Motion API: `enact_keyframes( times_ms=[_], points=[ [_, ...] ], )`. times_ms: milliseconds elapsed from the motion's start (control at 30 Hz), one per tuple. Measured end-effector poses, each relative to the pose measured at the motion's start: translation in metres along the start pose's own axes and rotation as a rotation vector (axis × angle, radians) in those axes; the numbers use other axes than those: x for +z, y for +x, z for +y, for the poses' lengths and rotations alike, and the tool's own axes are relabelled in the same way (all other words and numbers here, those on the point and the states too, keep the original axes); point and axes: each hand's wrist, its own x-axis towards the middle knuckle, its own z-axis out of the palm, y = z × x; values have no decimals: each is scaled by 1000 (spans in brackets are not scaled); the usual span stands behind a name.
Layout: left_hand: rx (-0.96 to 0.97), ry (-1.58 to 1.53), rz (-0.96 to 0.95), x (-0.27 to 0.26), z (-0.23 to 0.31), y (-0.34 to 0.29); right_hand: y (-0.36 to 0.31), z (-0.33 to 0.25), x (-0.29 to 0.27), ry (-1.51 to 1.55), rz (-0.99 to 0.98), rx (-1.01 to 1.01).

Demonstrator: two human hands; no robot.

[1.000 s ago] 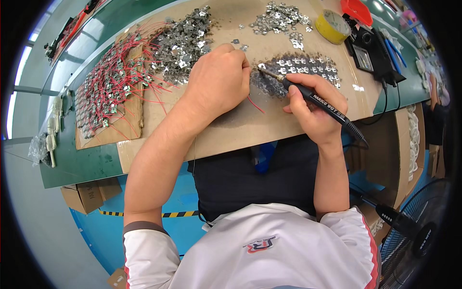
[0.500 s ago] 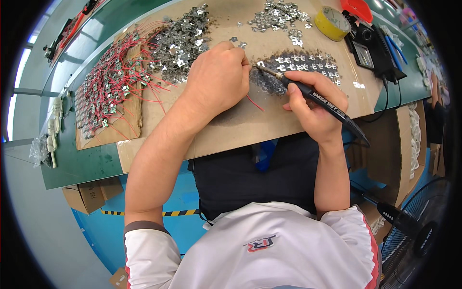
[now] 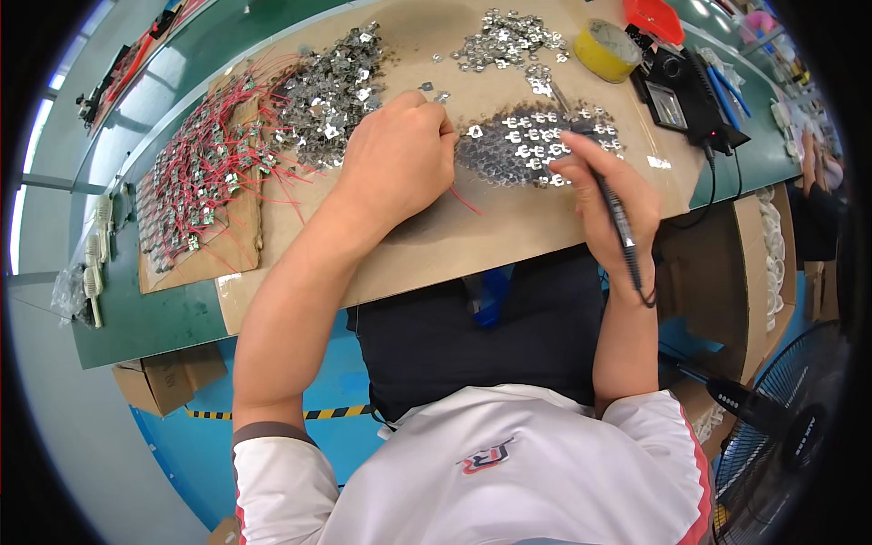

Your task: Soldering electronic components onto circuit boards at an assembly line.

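My left hand (image 3: 400,153) is closed, knuckles up, over the brown cardboard sheet. A thin red wire (image 3: 467,202) sticks out from beneath its fingers; whatever else they pinch is hidden. In my right hand (image 3: 622,195) is a black soldering iron (image 3: 621,222), held like a pen. Its metal tip points away from me, above the far side of the small silver metal pieces (image 3: 542,136) laid in rows on a dark, scorched patch. One separate silver piece (image 3: 474,132) lies at that patch's left end, just right of my left hand.
Loose metal parts (image 3: 331,91) are heaped behind my left hand, with another pile (image 3: 509,38) farther back. Wired small boards (image 3: 195,177) cover a cardboard piece at left. A yellow tape roll (image 3: 607,51) and black soldering station (image 3: 677,95) stand at back right.
My right hand has drawn the soldering iron's tip away from my left hand and swung it right, over the rowed metal pieces. My left hand stays closed in nearly the same spot.
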Motion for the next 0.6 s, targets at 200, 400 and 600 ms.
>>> enact_keyframes(
  times_ms=[200,400,600],
  points=[
    [-21,-21,9,1,3,3,2,-2,-6,-228,-115,-229],
    [2,-26,27,1,1,-1,-3,-3,5,-198,-85,-187],
    [-14,-83,14,1,0,-2,15,-5,33,-168,-111,-216]
  ],
)
